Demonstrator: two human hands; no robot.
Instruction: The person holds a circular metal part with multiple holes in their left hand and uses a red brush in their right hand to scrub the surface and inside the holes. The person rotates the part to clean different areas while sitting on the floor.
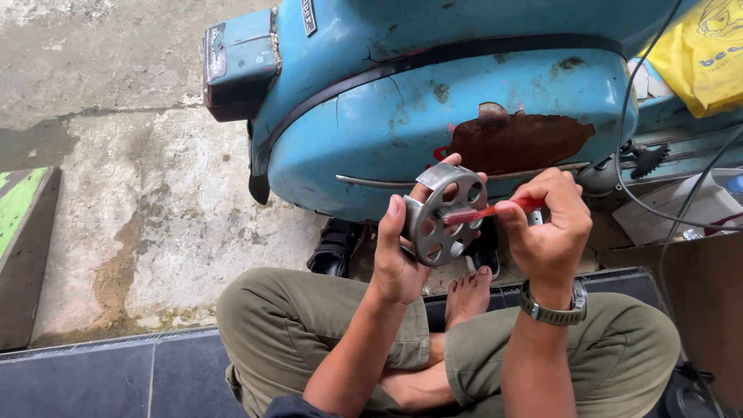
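Person sits cross-legged on dark tiles [116,379] at the edge of a stained concrete floor [155,178], olive trousers [302,325], bare foot [468,298] showing btwn the knees.

Left hand [398,251] is closed around a round grey metal drum [445,213], thumb up along its near rim, fingers wrapped behind w/ tips showing over the top edge. Drum is held up in front of the chest, tilted so its flat face w/ a ring of round holes points toward the right hand. It's off the ground, above the foot & just in front of the scooter's side panel.

Right hand [549,224] is closed on a red-handled tool [495,209], prob. a screwdriver or small brush; can't tell which. Handle is pinched btwn thumb & fingers, tool lies nearly level, tip reaching into the centre of the drum's face. Wristwatch [553,310] w/ metal band on the right wrist.

Behind the hands: old light-blue scooter [433,93], paint chipped, big rust patch [515,143] on the side panel, black trim strip curving across, tail light [236,62] at upper left. Yellow plastic bag [704,54] at top right, black cables [642,155] hanging down past it. Cardboard box [681,271] at right edge, near the right knee. Green-topped board [19,232] at far left, well apart from the hands.
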